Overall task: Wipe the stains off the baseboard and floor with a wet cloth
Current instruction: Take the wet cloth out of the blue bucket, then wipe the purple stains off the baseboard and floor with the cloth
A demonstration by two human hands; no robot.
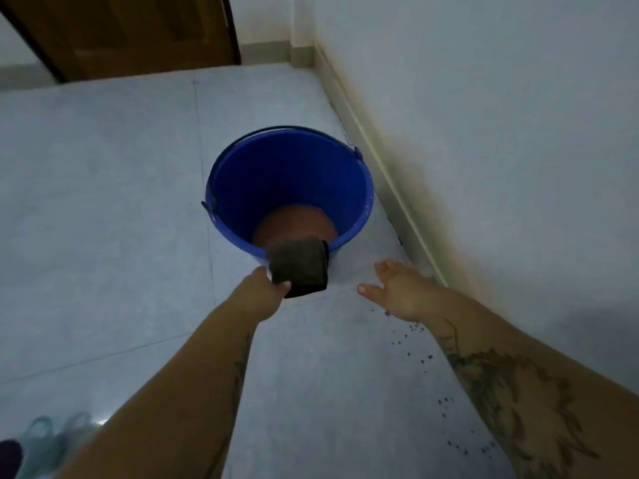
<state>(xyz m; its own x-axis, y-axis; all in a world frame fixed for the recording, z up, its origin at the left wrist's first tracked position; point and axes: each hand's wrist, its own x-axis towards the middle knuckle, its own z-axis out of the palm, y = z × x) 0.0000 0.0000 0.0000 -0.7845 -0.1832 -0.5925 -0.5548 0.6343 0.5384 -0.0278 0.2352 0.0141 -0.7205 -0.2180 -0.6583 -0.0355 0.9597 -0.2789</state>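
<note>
The fingers of the left hand (pixel 266 283) are curled and pinching the near edge of a dark cloth (pixel 300 267), thumb on the visible side, so the cloth hangs as a folded pad just over the near rim of the blue bucket (pixel 359 202) at the centre of the frame. The right hand (pixel 397 292) holds nothing; its fingers are spread and loosely extended, palm down, hovering low over the floor (pixel 103 202) to the right of the cloth and just below the bucket in the frame. Whether it touches the tile cannot be told.

Inside the bucket the water (pixel 294 224) looks brown and muddy. The bucket stands close beside the baseboard (pixel 383 160), which runs from upper centre down toward the right. A trail of small dark spots (pixel 415 340) dots the floor in the lower right, beside and under the right forearm. Pale sandals (pixel 52 440) sit at the lower left corner, well apart from the work.

Risks as I judge them: the grip is only on one edge, so a heavy, soaked cloth could slip and drop, splashing dirty water. If it is not wrung over the bucket, it may drip more marks onto the tile. Rinsing in such brown water may smear grime onto the light baseboard rather than lift it. The bucket is near both arms, and a careless sweep could knock it. Wet tile could also turn slippery.
</note>
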